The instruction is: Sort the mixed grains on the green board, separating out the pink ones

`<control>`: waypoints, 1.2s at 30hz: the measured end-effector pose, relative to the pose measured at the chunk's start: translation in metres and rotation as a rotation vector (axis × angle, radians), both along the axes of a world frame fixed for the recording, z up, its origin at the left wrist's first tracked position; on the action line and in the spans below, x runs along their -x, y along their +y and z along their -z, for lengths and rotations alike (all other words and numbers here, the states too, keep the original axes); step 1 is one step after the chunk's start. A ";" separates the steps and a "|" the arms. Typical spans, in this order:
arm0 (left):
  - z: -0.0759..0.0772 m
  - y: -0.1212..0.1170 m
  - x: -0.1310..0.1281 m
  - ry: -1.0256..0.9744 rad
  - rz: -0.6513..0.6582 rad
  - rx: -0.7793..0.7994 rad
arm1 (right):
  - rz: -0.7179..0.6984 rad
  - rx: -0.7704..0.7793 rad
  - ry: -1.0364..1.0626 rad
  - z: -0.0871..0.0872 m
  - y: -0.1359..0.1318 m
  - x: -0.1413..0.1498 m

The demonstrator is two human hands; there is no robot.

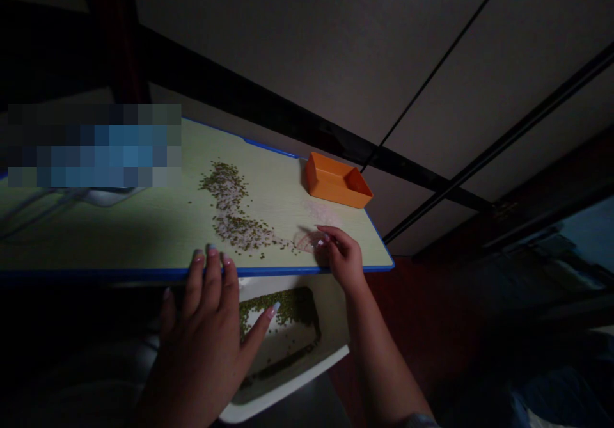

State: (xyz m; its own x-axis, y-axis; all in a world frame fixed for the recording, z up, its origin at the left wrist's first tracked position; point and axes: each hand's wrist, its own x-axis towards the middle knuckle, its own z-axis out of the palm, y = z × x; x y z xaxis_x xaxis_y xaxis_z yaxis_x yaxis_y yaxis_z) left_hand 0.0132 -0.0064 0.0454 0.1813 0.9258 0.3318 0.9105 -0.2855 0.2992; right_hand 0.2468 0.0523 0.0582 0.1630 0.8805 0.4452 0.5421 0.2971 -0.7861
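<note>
Lighting is dim; the pale tabletop reads brightest, though the light's source is out of view; a soft shadow pools around the right hand, with a small glint at its fingertips; the seven o'clock corner sinks near black; blocky pixelation hides a patch between nine and ten o'clock; fine detail looks murky.
</note>
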 end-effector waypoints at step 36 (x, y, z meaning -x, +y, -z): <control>0.003 0.000 0.001 -0.012 -0.011 -0.013 | -0.061 0.051 -0.012 -0.001 -0.001 0.000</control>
State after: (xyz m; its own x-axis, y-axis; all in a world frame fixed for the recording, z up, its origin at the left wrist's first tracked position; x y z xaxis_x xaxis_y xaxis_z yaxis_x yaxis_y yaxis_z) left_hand 0.0127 -0.0063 0.0429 0.1674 0.9233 0.3458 0.9098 -0.2798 0.3066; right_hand 0.2463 0.0513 0.0592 0.1036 0.9103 0.4008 0.5340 0.2891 -0.7945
